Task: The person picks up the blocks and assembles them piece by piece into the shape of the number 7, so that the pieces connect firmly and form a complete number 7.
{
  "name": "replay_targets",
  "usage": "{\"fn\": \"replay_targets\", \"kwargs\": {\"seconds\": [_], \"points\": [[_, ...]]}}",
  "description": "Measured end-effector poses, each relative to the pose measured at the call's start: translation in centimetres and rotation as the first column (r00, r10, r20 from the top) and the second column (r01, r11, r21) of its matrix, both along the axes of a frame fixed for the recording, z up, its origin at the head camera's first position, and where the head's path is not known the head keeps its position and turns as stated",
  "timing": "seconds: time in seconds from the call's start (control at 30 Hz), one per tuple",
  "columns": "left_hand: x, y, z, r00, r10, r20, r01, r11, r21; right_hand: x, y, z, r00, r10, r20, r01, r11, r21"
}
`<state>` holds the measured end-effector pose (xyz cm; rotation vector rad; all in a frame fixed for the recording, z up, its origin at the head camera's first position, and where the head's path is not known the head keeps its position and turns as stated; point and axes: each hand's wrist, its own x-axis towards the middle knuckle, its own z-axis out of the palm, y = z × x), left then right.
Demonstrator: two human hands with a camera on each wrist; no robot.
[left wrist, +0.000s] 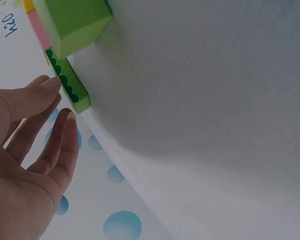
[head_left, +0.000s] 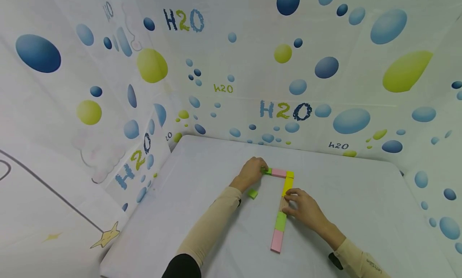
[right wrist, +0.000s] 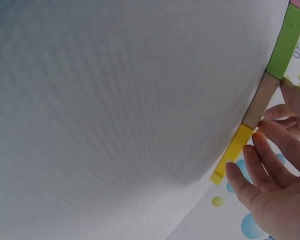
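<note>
At the far end of an L-shaped row of flat blocks, my left hand (head_left: pixel 251 171) is at a green block (left wrist: pixel 69 82) with a dark green scalloped edge. Its thumb (left wrist: pixel 52 85) meets or nearly meets the block's side, and the other fingers bend loosely past its end. My right hand (head_left: pixel 306 209) rests alongside the row's long arm with fingers spread. Its fingertips touch or nearly touch the plain wooden block (right wrist: pixel 261 100) and the yellow block (right wrist: pixel 235 152). Nearer me lie a light green block (head_left: pixel 280 221) and a pink block (head_left: pixel 277 240).
A loose green block (head_left: pixel 253 193) sits inside the L, below my left wrist. Another pink block (head_left: pixel 279 173) and a small yellow block (head_left: pixel 290 174) form the far corner. The white-covered table (head_left: pixel 202 165) meets a printed backdrop (head_left: pixel 231 61) behind and at left.
</note>
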<state>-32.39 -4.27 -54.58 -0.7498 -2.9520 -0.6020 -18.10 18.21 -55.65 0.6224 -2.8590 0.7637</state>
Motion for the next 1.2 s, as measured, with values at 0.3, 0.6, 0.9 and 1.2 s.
{"fn": "replay_targets", "kwargs": {"seconds": [0.3,0.6,0.9,1.2], "points": [[0.6,-0.5,0.9,1.0,-0.017,-0.021,0.018,0.999,0.042,-0.1,0.1,0.0,1.0,0.012,-0.02,-0.013,1.0,-0.006],[1.3,-0.9,1.3,0.999,-0.034,-0.033,0.034,0.999,0.021,-0.1,0.2,0.0,1.0,0.013,-0.007,-0.013,1.0,-0.007],[2.8,-1.7,2.1,0.999,-0.052,-0.014,0.052,0.999,-0.003,-0.1,0.3,0.0,0.999,0.017,-0.028,-0.017,1.0,0.011],[4.1,-3.1,2.8,0.987,-0.102,0.124,0.112,0.991,-0.075,-0.1,0.1,0.0,1.0,0.015,-0.013,-0.015,1.0,0.008]]}}
